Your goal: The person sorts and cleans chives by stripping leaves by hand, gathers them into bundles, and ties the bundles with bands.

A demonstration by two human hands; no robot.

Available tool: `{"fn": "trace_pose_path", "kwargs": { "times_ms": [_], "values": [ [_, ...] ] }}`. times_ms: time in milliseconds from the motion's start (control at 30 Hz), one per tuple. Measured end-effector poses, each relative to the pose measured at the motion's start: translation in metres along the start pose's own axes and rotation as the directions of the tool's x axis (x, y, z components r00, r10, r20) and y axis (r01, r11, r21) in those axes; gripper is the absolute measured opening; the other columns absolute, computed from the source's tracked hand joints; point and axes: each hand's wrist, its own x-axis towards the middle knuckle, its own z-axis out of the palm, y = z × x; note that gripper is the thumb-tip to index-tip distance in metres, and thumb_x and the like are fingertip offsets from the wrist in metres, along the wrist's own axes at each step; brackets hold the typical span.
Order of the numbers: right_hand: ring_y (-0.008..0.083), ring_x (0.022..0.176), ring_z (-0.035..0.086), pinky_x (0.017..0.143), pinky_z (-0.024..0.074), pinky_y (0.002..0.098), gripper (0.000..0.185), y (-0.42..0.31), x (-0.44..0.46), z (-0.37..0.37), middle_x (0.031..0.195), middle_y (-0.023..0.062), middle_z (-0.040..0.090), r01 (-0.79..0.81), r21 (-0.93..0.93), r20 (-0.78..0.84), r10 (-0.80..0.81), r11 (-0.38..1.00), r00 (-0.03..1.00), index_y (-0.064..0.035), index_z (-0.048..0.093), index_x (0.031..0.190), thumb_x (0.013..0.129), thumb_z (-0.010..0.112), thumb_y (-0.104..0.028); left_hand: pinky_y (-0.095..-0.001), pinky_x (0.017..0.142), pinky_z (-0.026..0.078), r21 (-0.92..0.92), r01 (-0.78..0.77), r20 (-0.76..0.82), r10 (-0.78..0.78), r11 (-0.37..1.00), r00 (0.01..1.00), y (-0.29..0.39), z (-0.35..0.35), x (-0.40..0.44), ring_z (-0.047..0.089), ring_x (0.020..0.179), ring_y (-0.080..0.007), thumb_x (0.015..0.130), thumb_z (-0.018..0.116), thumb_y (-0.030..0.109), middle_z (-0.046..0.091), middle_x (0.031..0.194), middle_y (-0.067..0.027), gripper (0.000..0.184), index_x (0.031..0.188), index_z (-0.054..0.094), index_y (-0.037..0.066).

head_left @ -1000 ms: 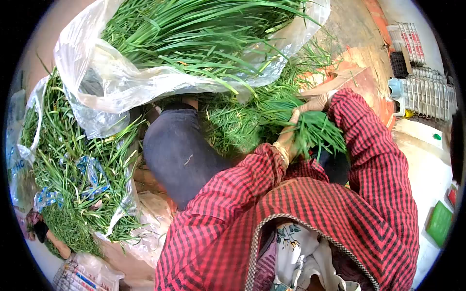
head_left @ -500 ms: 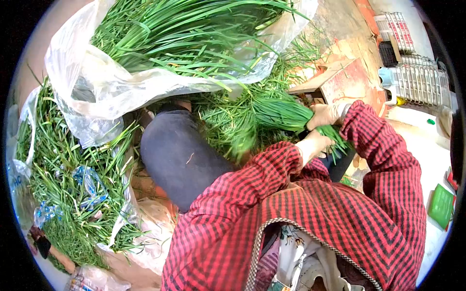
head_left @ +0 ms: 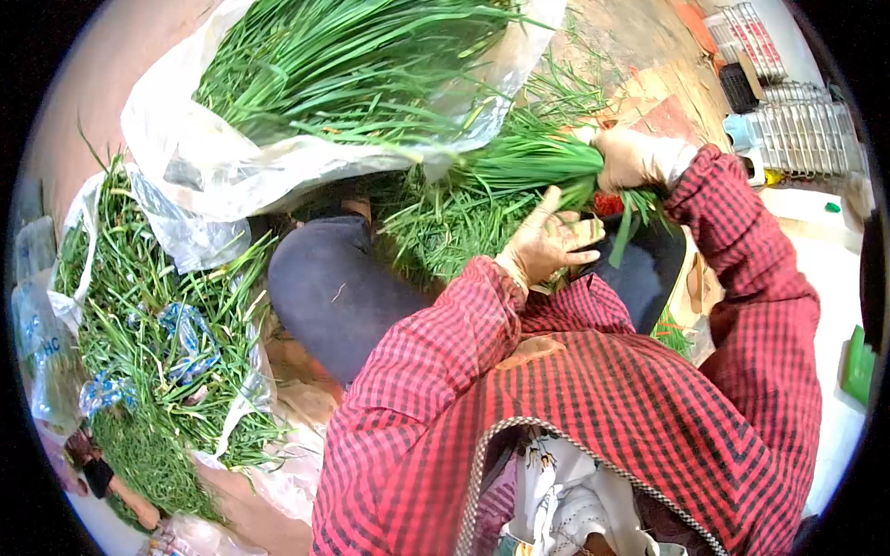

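Note:
Long green leafy stalks form a bunch (head_left: 533,162), gripped near its right end by my right hand (head_left: 633,159), with some leaf ends sticking out on the other side of the fist. Just below the bunch, my left hand (head_left: 553,241) is open, palm up with its fingers spread and nothing held. Loose green leaves (head_left: 454,227) lie in a heap under and left of the bunch. Above the heap, a large clear plastic bag (head_left: 222,171) holds many long green stalks (head_left: 352,69).
A second bag (head_left: 83,241) of greens lies at the left with blue-printed plastic (head_left: 190,343) on it. My dark-trousered knee (head_left: 338,278) is between bag and heap. Wire racks (head_left: 802,137) stand at the upper right; a green box (head_left: 858,366) lies at the right edge.
My left hand has let go of the leaf ends and moved left, opening. My right hand has gone up with the bunch. The box behind it is now partly hidden.

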Motion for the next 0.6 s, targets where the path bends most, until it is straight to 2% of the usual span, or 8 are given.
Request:
{"fn": "trace_pose_path", "kwargs": {
  "times_ms": [67,200,367,400,433,467,500,600],
  "values": [
    [0.0319,0.079,0.067,0.07,0.0532,0.0403,0.04,-0.018,-0.01,0.003,0.086,0.0232,0.067,-0.023,0.012,-0.016,0.023,1.0,1.0,0.0002,0.064,0.105,0.066,0.068,-0.012,-0.0624,0.107,0.029,0.021,-0.099,-0.033,0.1,0.995,0.994,0.002,0.015,-0.002,0.035,0.135,-0.0416,0.08,0.05,0.075,0.037,0.142,-0.0309,0.1,0.142,0.028,0.0],
    [0.0389,0.078,0.067,0.069,0.054,0.0446,0.054,-0.051,-0.037,0.092,0.083,0.0247,0.066,0.002,0.109,-0.258,0.027,0.994,0.966,0.0061,0.05,0.114,0.071,0.069,-0.02,-0.0543,0.102,0.04,-0.06,-0.293,-0.034,0.291,0.954,0.956,-0.002,0.012,0.013,0.052,0.12,-0.033,0.086,0.061,0.059,0.055,0.129,-0.0197,0.068,0.128,0.051,0.007],
    [0.0336,0.089,0.066,0.076,0.0518,0.0399,0.064,-0.062,-0.063,0.162,0.096,0.0217,0.066,0.156,0.486,-0.407,0.064,0.86,0.911,0.0022,0.048,0.124,0.078,0.073,-0.035,-0.0415,0.068,0.053,0.258,0.048,-0.555,0.108,0.965,0.825,-0.008,0.012,-0.008,0.064,0.07,-0.0271,0.082,0.063,0.024,0.067,0.081,-0.01,0.019,0.09,0.064,0.007],
    [0.0267,0.087,0.067,0.074,0.052,0.0305,0.048,-0.04,-0.043,0.194,0.093,0.0155,0.068,0.44,0.512,-0.648,-0.005,0.738,0.762,0.0014,0.059,0.112,0.084,0.067,-0.037,-0.038,0.062,0.053,0.258,0.062,-0.495,0.077,0.964,0.865,-0.008,0.0,-0.008,0.063,0.067,-0.025,0.08,0.065,0.023,0.067,0.079,-0.0095,0.019,0.088,0.064,0.006],
    [0.0186,0.085,0.064,0.073,0.0506,0.0272,0.039,-0.033,-0.049,0.184,0.095,0.0091,0.066,0.208,0.928,-0.279,0.209,0.308,0.937,-0.0011,0.063,0.105,0.091,0.06,-0.037,-0.0362,0.059,0.052,0.27,0.027,-0.383,0.082,0.963,0.92,-0.004,-0.004,-0.012,0.062,0.065,-0.0237,0.079,0.065,0.022,0.067,0.078,-0.0088,0.018,0.089,0.065,0.007],
    [0.0142,0.083,0.061,0.072,0.0501,0.0261,0.034,-0.021,-0.061,0.179,0.097,0.0049,0.064,0.354,0.935,-0.353,0.124,0.013,0.927,-0.0052,0.061,0.108,0.096,0.053,-0.035,-0.0361,0.058,0.052,0.29,-0.042,-0.362,0.151,0.956,0.92,-0.008,-0.007,-0.007,0.062,0.063,-0.0233,0.079,0.065,0.021,0.066,0.077,-0.0085,0.018,0.09,0.065,0.007],
    [0.0128,0.083,0.06,0.073,0.0504,0.0264,0.037,-0.01,-0.047,0.196,0.099,0.0048,0.063,0.129,0.923,-0.105,0.083,-0.363,0.991,-0.0058,0.058,0.115,0.098,0.049,-0.038,-0.0359,0.057,0.052,0.315,-0.111,-0.343,0.222,0.943,0.913,-0.014,-0.009,-0.005,0.061,0.061,-0.0228,0.079,0.065,0.021,0.066,0.076,-0.0082,0.019,0.091,0.066,0.006],
    [0.0167,0.094,0.062,0.076,0.0524,0.0294,0.056,-0.035,-0.035,0.201,0.109,0.0077,0.064,0.061,0.825,-0.263,-0.286,-0.562,0.922,-0.0042,0.053,0.121,0.094,0.051,-0.053,-0.0331,0.057,0.051,0.573,-0.154,-0.3,0.381,0.805,0.875,-0.042,0.047,-0.033,0.061,0.059,-0.0209,0.078,0.067,0.016,0.065,0.074,-0.008,0.017,0.091,0.065,0.004]
  ]
}}
